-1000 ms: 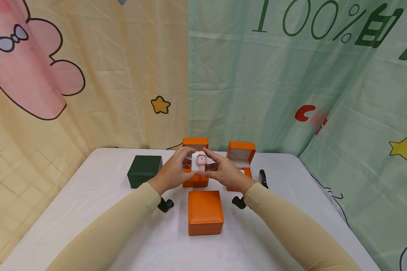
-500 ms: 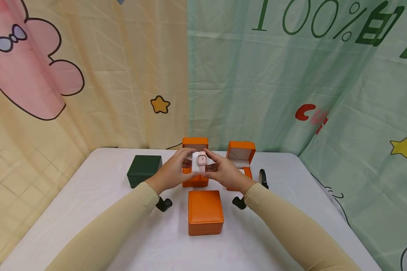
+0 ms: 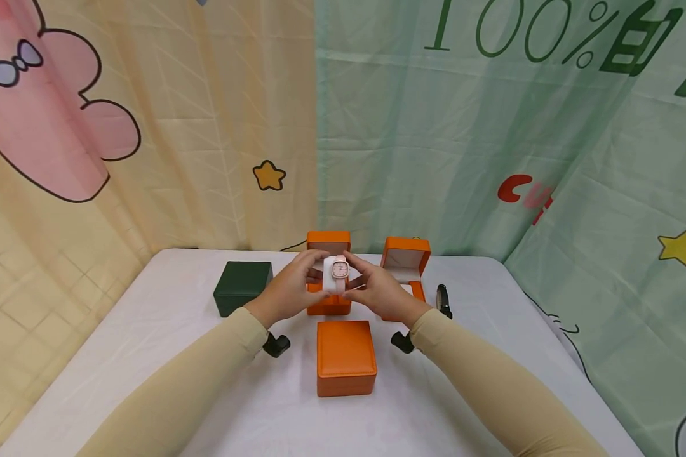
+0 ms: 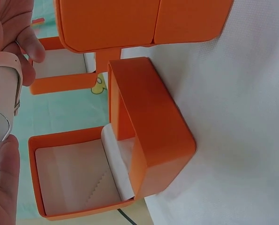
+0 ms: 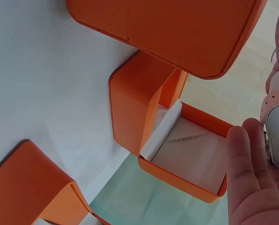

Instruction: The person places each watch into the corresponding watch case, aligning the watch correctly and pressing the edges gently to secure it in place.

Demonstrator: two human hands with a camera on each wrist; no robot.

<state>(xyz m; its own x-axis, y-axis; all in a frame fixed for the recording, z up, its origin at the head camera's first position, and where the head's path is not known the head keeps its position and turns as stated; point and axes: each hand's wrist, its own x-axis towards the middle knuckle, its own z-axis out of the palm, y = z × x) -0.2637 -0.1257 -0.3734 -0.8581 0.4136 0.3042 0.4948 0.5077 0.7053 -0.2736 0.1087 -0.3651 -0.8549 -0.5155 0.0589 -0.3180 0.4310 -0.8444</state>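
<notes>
A square-faced watch (image 3: 340,269) with a pale pink strap is wrapped round a white cushion (image 3: 328,280). My left hand (image 3: 288,289) holds the cushion from the left, fingers behind and thumb below. From the other side, my right hand (image 3: 385,292) pinches the watch and cushion between fingers and thumb. The pair is raised in front of an open orange watch box (image 3: 328,307), hiding its middle. In the right wrist view the pink strap (image 5: 275,99) shows beside the fingers (image 5: 240,154). That open box's lid (image 4: 78,178) is seen lined in white in the left wrist view.
A closed orange box (image 3: 346,355) stands nearest the body. Another open orange box (image 3: 406,256) is at back right, partly behind my right hand. A dark green box (image 3: 241,287) stands at left. A black-strapped watch (image 3: 443,301) lies to the right on the white-covered table (image 3: 480,343).
Both hands stay nearly still round the watch and its cushion. The head view shifts only very slightly.
</notes>
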